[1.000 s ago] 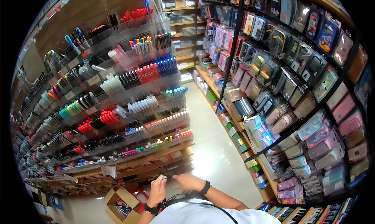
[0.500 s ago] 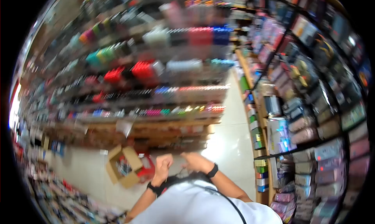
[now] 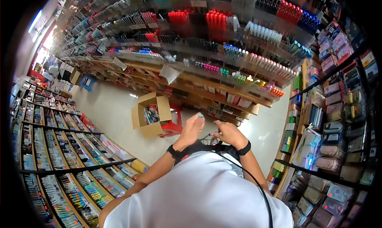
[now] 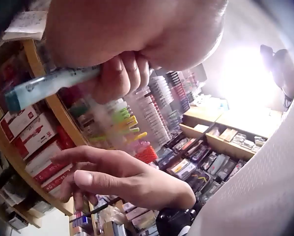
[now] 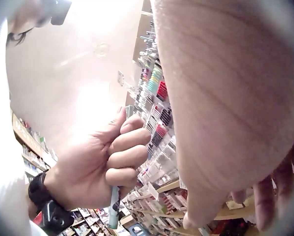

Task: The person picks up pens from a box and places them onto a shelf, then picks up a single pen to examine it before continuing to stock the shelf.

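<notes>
In front of the white shirt, my left hand point(image 3: 191, 129) grips a pale teal pen point(image 4: 56, 86) in a fist. The left wrist view has the pen's darker teal end pointing left, past the curled fingers. Its lower part point(image 5: 114, 211) sticks out below the fist in the right wrist view, and its other end shows by the thumb. My right hand point(image 3: 229, 133) is held a short way to the right with nothing in it. Its fingers are loosely bent, with the thumb apart from them point(image 4: 122, 174).
An open cardboard box point(image 3: 138, 115) holding many pens stands on the floor beside a red stool point(image 3: 173, 124). Ahead rises a tiered pen rack point(image 3: 238, 75). Slanted pen trays point(image 3: 59, 180) line the left, and hanging pencil cases point(image 3: 332, 138) fill the right.
The head view has swung left and down, bringing the box nearer the middle and the left pen trays into view. The left hand keeps its grip on the pen; the right stays beside it.
</notes>
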Action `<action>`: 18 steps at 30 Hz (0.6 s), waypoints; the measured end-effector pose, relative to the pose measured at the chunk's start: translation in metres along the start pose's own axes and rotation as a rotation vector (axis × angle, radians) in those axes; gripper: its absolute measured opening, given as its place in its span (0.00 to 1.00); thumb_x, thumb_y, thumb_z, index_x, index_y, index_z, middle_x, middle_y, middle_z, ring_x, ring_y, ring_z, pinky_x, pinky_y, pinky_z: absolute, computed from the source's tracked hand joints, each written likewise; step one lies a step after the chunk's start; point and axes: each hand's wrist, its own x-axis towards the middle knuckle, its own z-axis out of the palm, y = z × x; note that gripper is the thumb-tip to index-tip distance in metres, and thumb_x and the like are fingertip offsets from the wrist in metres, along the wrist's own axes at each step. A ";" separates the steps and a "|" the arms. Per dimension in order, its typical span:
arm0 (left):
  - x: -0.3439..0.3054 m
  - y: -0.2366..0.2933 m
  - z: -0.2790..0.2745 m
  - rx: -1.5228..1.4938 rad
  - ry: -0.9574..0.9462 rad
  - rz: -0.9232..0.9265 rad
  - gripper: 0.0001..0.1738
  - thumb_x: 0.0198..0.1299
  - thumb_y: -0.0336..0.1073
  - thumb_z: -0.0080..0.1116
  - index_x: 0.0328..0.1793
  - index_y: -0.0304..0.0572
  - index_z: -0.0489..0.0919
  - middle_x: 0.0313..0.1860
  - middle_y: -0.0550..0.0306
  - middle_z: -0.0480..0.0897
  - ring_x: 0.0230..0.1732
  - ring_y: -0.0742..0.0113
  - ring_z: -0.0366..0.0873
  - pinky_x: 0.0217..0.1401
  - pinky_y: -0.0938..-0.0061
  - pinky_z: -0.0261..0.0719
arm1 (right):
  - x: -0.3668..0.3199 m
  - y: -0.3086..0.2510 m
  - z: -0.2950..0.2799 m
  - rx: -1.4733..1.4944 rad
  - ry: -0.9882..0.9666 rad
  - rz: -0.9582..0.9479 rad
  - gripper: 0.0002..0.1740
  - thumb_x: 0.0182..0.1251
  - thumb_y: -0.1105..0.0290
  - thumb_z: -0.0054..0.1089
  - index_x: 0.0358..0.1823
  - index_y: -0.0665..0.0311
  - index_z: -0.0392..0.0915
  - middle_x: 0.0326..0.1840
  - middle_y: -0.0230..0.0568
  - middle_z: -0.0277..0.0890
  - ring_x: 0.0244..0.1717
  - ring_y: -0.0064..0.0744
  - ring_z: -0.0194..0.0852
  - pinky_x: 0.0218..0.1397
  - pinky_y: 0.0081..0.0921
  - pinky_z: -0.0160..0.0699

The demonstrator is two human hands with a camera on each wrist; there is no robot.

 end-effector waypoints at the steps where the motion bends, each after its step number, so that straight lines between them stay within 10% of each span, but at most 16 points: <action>1: 0.001 -0.001 -0.001 -0.090 -0.045 -0.027 0.22 0.78 0.54 0.44 0.36 0.45 0.66 0.26 0.70 0.59 0.25 0.83 0.52 0.26 0.82 0.50 | -0.001 -0.002 -0.003 -0.006 0.007 -0.002 0.32 0.62 0.55 0.69 0.58 0.73 0.73 0.36 0.65 0.82 0.46 0.63 0.81 0.49 0.50 0.78; 18: 0.011 -0.003 -0.003 -0.332 -0.074 -0.044 0.24 0.73 0.47 0.38 0.24 0.44 0.62 0.22 0.62 0.60 0.21 0.77 0.50 0.23 0.79 0.48 | -0.014 0.000 -0.011 0.022 0.031 0.065 0.30 0.64 0.57 0.68 0.58 0.73 0.72 0.34 0.63 0.81 0.46 0.63 0.81 0.49 0.49 0.78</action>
